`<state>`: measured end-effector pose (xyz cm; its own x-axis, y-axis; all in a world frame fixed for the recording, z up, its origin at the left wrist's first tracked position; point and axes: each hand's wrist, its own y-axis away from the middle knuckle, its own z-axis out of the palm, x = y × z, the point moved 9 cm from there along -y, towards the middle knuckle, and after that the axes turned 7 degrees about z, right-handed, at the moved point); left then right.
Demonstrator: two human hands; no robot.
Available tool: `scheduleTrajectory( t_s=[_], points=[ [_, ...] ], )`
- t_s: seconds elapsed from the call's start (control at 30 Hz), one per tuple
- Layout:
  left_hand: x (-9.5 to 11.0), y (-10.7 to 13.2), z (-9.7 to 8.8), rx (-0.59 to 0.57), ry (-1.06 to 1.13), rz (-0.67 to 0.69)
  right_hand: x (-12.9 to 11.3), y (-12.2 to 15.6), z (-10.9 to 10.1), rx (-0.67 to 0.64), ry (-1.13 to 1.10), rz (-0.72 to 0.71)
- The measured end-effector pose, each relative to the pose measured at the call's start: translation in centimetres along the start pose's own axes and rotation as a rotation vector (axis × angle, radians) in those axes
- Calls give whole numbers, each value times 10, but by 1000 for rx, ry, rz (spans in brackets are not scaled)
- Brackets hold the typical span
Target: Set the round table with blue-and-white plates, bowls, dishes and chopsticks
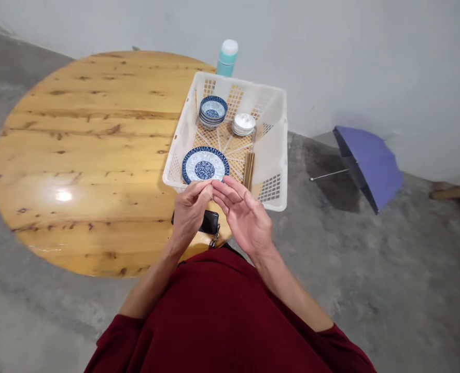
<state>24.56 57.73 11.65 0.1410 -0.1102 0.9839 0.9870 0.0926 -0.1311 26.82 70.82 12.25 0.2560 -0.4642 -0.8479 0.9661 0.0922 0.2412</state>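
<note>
My left hand [191,210] hovers just in front of a white plastic basket [278,155], its fingers curled into a pinch whose tips meet those of my right hand [247,217]. The right hand's palm is turned up, its fingers loosely spread and holding nothing. I cannot see whether the pinch holds anything. In the basket lie a blue-patterned plate [204,166], closest to my hands, a stack of blue bowls [213,110], a stack of small white dishes [244,124] and brown chopsticks [249,170]. Beneath my hands lies a small black device [210,223] with a key ring.
The basket stands at the right edge of a round wooden table [78,155]. A teal bottle with a white cap [227,57] stands behind the basket near the wall. A purple umbrella [370,166] lies on the concrete floor to the right.
</note>
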Motion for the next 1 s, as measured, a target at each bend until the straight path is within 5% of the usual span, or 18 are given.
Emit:
scheduleTrajectory(
  t_s=[0.17, 0.6, 1.0],
  points=[
    [-8, -4, 2, 55, 43, -59, 3, -5, 1, 36, 19, -41],
    [-4, -6, -12, 76, -21, 70, 24, -12, -2, -42, 66, -134],
    [-12, -4, -3, 44, 63, 24, 20, -7, -2, -41, 69, -198]
  ],
)
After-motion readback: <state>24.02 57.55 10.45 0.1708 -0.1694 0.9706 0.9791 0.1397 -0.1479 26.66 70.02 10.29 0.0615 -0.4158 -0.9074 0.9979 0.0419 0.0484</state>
